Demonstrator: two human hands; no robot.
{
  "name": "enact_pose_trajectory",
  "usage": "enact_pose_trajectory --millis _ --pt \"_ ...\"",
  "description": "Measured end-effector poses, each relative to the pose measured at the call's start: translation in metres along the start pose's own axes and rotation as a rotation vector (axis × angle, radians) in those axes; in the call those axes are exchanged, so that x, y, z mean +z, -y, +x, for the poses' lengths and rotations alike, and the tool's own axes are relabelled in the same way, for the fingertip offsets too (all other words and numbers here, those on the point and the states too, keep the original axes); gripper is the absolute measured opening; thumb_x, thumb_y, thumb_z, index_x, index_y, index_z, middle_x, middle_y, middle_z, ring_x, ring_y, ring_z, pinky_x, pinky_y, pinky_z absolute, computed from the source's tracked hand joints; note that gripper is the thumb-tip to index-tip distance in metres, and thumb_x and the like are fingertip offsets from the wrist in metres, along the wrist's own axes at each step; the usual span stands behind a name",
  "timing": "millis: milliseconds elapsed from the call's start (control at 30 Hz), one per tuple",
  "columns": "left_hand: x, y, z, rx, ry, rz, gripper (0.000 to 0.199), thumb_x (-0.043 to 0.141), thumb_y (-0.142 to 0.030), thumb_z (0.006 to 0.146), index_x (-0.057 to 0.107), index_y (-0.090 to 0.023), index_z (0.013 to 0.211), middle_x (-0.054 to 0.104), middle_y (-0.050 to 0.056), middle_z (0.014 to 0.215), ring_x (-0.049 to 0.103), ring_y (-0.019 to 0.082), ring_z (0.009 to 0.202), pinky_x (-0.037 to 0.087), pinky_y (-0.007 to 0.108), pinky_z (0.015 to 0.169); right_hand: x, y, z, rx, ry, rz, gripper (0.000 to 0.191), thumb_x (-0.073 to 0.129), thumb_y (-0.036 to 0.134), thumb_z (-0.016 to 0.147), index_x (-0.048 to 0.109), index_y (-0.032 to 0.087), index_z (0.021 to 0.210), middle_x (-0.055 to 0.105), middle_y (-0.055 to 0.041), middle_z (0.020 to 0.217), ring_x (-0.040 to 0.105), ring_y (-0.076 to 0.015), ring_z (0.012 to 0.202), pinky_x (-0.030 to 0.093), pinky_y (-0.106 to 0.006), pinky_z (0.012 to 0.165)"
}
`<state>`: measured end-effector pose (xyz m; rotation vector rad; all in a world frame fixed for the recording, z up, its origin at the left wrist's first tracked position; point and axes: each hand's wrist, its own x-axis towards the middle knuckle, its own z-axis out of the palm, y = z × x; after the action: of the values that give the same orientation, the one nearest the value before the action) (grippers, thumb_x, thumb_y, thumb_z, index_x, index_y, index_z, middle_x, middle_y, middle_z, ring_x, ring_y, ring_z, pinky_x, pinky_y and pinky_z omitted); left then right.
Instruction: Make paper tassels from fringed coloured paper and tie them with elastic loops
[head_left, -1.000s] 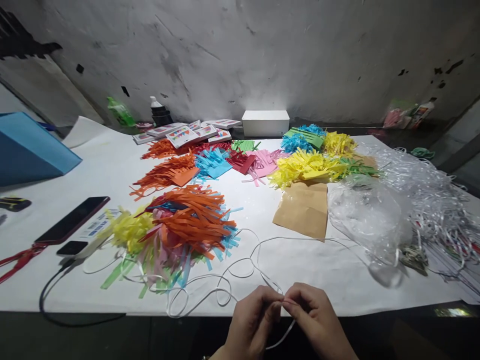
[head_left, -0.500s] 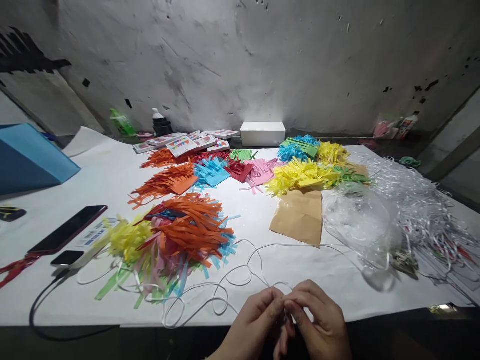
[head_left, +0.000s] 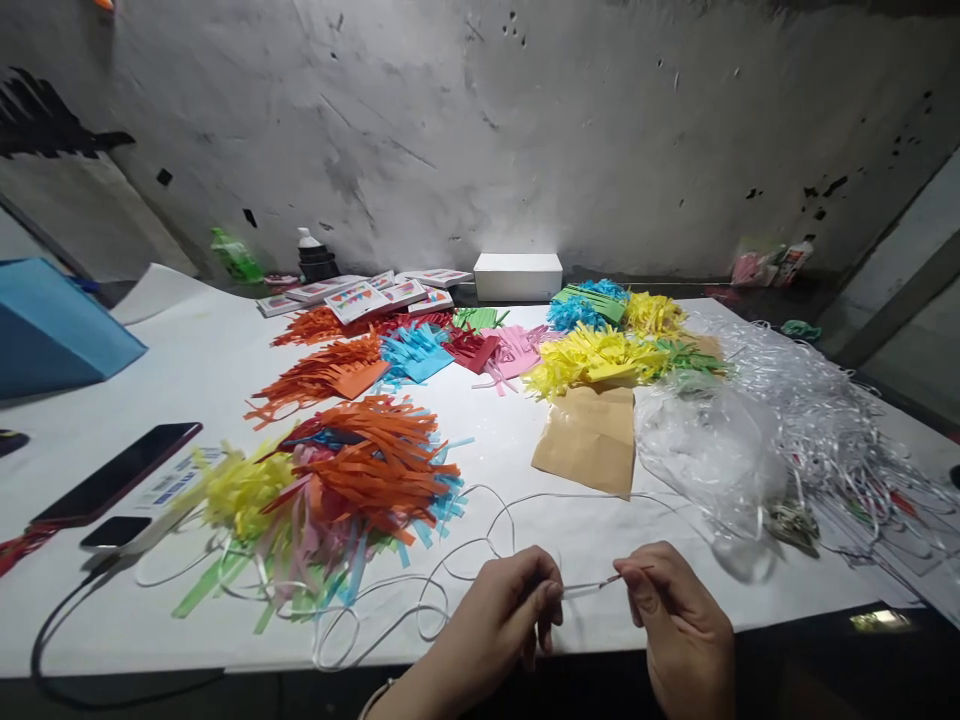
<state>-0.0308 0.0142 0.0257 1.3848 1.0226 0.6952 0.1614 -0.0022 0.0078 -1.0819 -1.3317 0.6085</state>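
Just over the table's front edge, my left hand (head_left: 514, 605) is closed on a white cord (head_left: 576, 588). A short stretch of it runs across the gap to my right hand (head_left: 682, 625), which pinches a thin, dark reddish, needle-like piece (head_left: 611, 578) at the cord's end. How the two are joined is too small to tell. Loose loops of the cord lie on the white sheet (head_left: 487, 630) to the left. Beyond them sits a pile of fringed paper tassels, with orange fringe (head_left: 375, 460) on top and yellow fringe (head_left: 244, 490) at its side.
Behind stand flat printed boxes (head_left: 360, 300) and a white box (head_left: 517, 277). More yellow fringe (head_left: 592, 355) lies above a brown paper piece (head_left: 585, 440). At right are a clear plastic bag (head_left: 705, 440) and tangled white string (head_left: 802, 390). A phone (head_left: 120, 475) lies left.
My hands, previously together, have drawn apart, the right one moving right and the left one slightly left. The cord and the thin reddish piece now show between them. The view has shifted slightly.
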Motion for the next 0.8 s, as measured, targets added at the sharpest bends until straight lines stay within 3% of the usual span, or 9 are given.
enact_pose_trajectory --millis 233,400,567,700,800 --pt "0.006 -0.004 0.002 -0.038 0.056 0.066 0.022 0.043 -0.041 0.098 0.048 -0.021 0.09 0.065 0.002 0.081 0.057 0.01 0.048 0.037 0.018 0.039 0.004 0.004 0.004 -0.012 0.041 0.024 0.02 0.062 0.026 0.095 0.067 0.022 0.076 0.055 0.0022 0.068 0.051 -0.0106 0.056 0.043 -0.021 0.052" --pt "0.006 -0.008 -0.001 0.13 -0.046 0.441 0.017 0.037 -0.029 0.098 0.043 -0.023 0.082 0.048 -0.005 0.063 0.043 0.013 0.058 0.033 0.023 0.055 0.0 -0.002 0.0 -0.003 -0.249 0.018 0.021 0.066 0.034 0.092 0.068 0.02 0.077 0.059 -0.0019 0.076 0.057 -0.0154 0.07 0.045 -0.025 0.059" --pt "0.003 0.002 0.002 0.109 -0.134 0.557 0.015 0.032 -0.024 0.096 0.039 -0.025 0.083 0.05 -0.003 0.065 0.043 0.015 0.057 0.033 0.025 0.056 -0.002 -0.009 0.0 0.034 -0.334 0.05 0.027 0.069 0.042 0.089 0.065 0.019 0.074 0.058 -0.0025 0.077 0.057 -0.0165 0.072 0.046 -0.026 0.059" --pt "-0.015 0.016 0.008 0.071 -0.279 0.674 0.012 0.033 -0.02 0.09 0.039 -0.025 0.082 0.052 -0.003 0.062 0.048 0.017 0.055 0.036 0.025 0.056 -0.02 -0.007 0.013 0.057 -0.506 0.101 0.03 0.068 0.045 0.089 0.061 0.019 0.076 0.057 -0.0011 0.079 0.054 -0.0137 0.068 0.046 -0.027 0.061" --pt "-0.044 0.02 0.01 0.068 -0.424 0.733 0.014 0.031 -0.023 0.091 0.04 -0.026 0.081 0.053 -0.003 0.06 0.052 0.017 0.054 0.038 0.026 0.057 -0.056 -0.003 0.027 0.073 -0.606 0.123 0.03 0.072 0.046 0.086 0.06 0.019 0.078 0.058 0.0001 0.077 0.05 -0.0113 0.063 0.043 -0.025 0.058"
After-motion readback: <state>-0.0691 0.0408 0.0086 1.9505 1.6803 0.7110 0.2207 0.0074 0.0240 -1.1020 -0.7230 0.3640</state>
